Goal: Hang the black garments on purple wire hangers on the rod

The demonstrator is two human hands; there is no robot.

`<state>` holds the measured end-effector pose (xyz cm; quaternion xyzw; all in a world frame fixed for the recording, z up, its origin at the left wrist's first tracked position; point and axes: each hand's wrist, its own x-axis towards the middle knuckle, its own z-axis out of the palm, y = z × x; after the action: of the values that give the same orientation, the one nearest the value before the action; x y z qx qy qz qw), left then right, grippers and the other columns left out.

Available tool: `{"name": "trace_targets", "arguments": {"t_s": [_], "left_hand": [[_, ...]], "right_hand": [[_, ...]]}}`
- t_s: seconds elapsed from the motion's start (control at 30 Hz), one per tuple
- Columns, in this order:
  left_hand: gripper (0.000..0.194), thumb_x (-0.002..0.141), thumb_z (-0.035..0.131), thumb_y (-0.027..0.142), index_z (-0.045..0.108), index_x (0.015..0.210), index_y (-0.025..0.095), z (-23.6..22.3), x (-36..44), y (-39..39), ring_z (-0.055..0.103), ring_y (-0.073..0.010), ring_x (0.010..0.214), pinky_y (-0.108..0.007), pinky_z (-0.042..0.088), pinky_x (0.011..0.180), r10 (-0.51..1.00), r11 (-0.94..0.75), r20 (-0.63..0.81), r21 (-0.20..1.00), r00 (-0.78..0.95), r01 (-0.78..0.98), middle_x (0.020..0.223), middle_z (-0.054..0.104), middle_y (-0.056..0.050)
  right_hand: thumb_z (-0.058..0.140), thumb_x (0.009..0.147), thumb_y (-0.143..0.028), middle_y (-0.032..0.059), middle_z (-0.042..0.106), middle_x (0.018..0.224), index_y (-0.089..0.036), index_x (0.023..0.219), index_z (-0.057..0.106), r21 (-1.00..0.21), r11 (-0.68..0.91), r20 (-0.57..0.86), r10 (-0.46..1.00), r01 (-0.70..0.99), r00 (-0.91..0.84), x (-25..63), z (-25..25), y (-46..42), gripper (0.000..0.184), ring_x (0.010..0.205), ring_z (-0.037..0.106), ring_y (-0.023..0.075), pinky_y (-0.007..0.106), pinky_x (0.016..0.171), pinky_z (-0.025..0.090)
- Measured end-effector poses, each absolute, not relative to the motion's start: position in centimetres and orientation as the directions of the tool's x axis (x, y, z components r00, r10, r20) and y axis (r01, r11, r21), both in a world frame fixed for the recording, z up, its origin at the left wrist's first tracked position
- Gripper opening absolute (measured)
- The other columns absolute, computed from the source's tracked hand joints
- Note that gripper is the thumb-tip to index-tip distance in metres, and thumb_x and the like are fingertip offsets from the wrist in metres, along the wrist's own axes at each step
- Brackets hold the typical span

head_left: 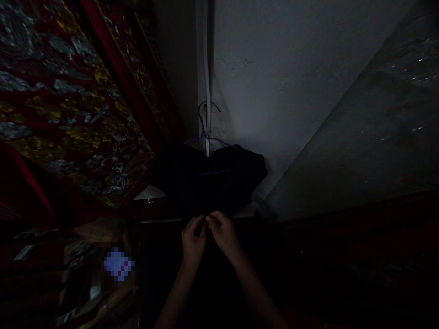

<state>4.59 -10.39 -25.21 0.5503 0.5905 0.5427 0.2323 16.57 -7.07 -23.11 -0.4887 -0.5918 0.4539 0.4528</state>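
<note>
A dark garment (236, 169), almost black in the dim light, hangs on a thin purple wire hanger (203, 132). At its lower front my left hand (194, 240) pinches with thumb and forefinger curled together. Close beside it, my right hand (221, 230) is also closed in a pinch, the two sets of fingertips nearly meeting at the dark cloth. Whether a button or another small part lies between the fingers is too dark to make out. The hanger's hook is by a pale cable (207, 68) running down the wall corner.
Red cloth with gold and silver embroidery (78, 100) hangs at the left. Behind the garment is a grey wall (291, 68), with a shiny, slanting translucent sheet (384, 123) at the right. A cluttered heap with a pixelated patch (118, 264) lies at lower left.
</note>
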Motion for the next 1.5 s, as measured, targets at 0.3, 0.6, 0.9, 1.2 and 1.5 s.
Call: {"name": "trace_targets", "arguments": {"t_s": [0.3,0.6,0.9,1.2,1.5], "left_hand": [[0.011,0.082,0.056,0.022,0.067,0.081,0.020,-24.3,4.5,-10.4,0.067,-0.0205,0.078,-0.033,0.054,0.074,0.870,-0.176,0.344,0.886,-0.353,0.430,0.079,0.069,-0.004],[0.010,0.083,0.059,0.026,0.065,0.084,0.019,-25.8,4.7,-8.9,0.070,-0.0212,0.078,-0.033,0.055,0.074,0.920,-0.152,0.276,0.906,-0.280,0.395,0.081,0.072,-0.004],[0.022,0.083,0.064,0.020,0.065,0.106,0.019,-21.1,2.6,-5.3,0.070,-0.0198,0.091,-0.032,0.054,0.084,0.907,-0.358,0.420,0.819,-0.043,0.449,0.099,0.073,-0.006],[0.015,0.096,0.057,0.022,0.070,0.103,0.018,-7.3,2.2,-3.3,0.067,-0.0139,0.083,-0.025,0.051,0.078,0.617,-0.690,0.770,0.428,0.164,0.584,0.091,0.071,-0.004],[0.017,0.093,0.062,0.032,0.068,0.086,0.017,-6.4,-0.5,-2.2,0.064,-0.0142,0.074,-0.025,0.049,0.073,0.573,-0.552,0.805,0.517,-0.153,0.654,0.077,0.068,-0.001]], "right_hand": [[0.070,0.069,-0.059,-0.0041,0.051,0.044,-0.018,0.065,0.057,-0.955,-0.289,-0.266,0.935,-0.071,-0.236,16.2,-21.8,-7.6,0.043,0.036,0.037,0.0073,0.021,0.039,0.025],[0.072,0.067,-0.048,-0.0042,0.052,0.045,-0.015,0.068,0.064,-0.951,-0.059,-0.052,0.998,-0.303,-0.033,16.5,-11.7,-3.5,0.034,0.036,0.037,0.0046,0.019,0.036,0.022],[0.069,0.075,-0.050,-0.0053,0.054,0.046,-0.017,0.074,0.063,-0.938,0.107,0.131,0.990,-0.331,-0.050,15.2,-6.9,-3.8,0.033,0.034,0.041,0.0058,0.018,0.034,0.026],[0.063,0.086,-0.045,-0.0054,0.052,0.051,-0.019,0.076,0.058,-0.940,0.317,0.325,0.944,-0.125,-0.057,16.8,-8.0,-3.2,0.028,0.042,0.043,0.0078,0.021,0.043,0.032],[0.056,0.081,-0.042,-0.0019,0.050,0.056,-0.021,0.063,0.051,-0.953,0.249,0.255,0.967,0.174,0.012,16.3,-17.7,-0.1,0.028,0.054,0.049,0.0133,0.025,0.053,0.035]]}}
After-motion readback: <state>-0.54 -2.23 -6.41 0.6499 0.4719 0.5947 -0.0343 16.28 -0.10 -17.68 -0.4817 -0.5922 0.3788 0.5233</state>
